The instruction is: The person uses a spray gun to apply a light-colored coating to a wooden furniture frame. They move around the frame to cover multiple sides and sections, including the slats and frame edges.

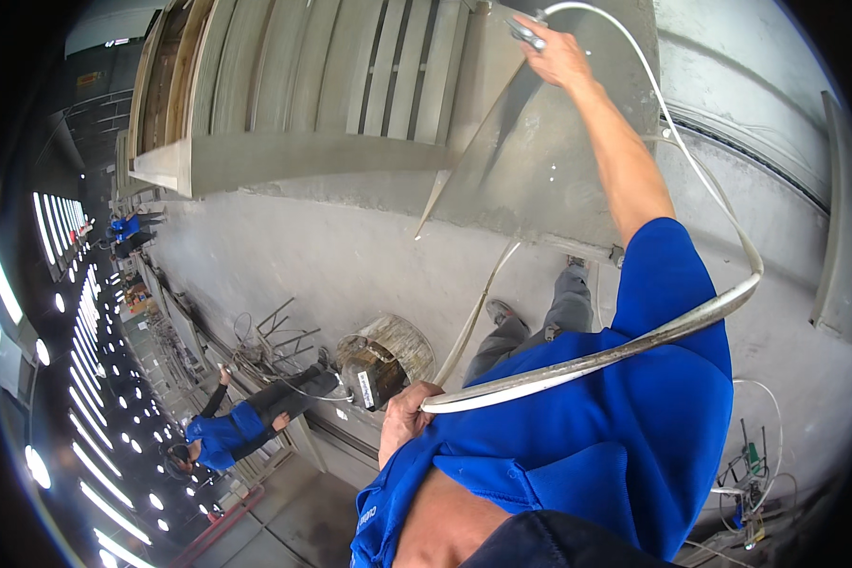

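Note:
My right hand (557, 59), at the end of an outstretched bare arm, is closed around a metal spray gun (528, 36). A pale hose (672, 118) runs from the gun, loops down past my right shoulder and crosses my blue shirt. Close to my chest, my left hand (407, 414) is wrapped around the hose; its fingers are partly hidden. Beneath the gun lies a broad grey flat surface (549, 170). To its left stands a slatted grey piece (407, 71), beside a row of long grey panels (284, 71).
My shoes (506, 315) stand on the pale floor (256, 241). A worn round drum (402, 346) with a dark container is at the lower left, near a person in blue (222, 431) and a metal rack (284, 331). Cables and equipment (753, 483) stand at lower right.

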### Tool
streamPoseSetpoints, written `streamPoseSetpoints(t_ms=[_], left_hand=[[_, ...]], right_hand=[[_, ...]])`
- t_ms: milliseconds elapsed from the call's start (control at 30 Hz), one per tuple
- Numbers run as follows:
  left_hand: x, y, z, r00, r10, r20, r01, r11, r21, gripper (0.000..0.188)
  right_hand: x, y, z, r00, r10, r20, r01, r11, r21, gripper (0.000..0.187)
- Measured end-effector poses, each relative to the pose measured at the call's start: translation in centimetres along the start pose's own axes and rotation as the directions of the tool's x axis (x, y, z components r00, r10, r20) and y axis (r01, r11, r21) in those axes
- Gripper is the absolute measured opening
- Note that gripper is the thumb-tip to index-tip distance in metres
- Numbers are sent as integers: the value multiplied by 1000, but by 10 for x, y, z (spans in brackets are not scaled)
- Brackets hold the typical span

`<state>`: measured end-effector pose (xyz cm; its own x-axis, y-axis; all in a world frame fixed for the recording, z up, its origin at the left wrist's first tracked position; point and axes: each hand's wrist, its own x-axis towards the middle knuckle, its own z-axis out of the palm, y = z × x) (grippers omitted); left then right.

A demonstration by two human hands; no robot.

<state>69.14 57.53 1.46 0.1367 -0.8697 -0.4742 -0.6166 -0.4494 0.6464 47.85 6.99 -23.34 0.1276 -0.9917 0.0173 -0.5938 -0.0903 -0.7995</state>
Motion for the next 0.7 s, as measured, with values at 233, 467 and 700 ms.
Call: streamPoseSetpoints(t_ms=[233,467,700], left_hand=[[-22,-72,-33,996,46,80,-48,999,14,16],[-61,-183,-91,977,212,40,-213,976,43,33],[-114,-271,-159,975,221,36,-221,975,-5,22]], right_hand=[[-189,45,-14,968,-41,249,-63,918,392,54],[-355,16,100,725,688,29,-604,615,508,37],[-414,-83,91,884,465,-49,-111,311,944,38]])
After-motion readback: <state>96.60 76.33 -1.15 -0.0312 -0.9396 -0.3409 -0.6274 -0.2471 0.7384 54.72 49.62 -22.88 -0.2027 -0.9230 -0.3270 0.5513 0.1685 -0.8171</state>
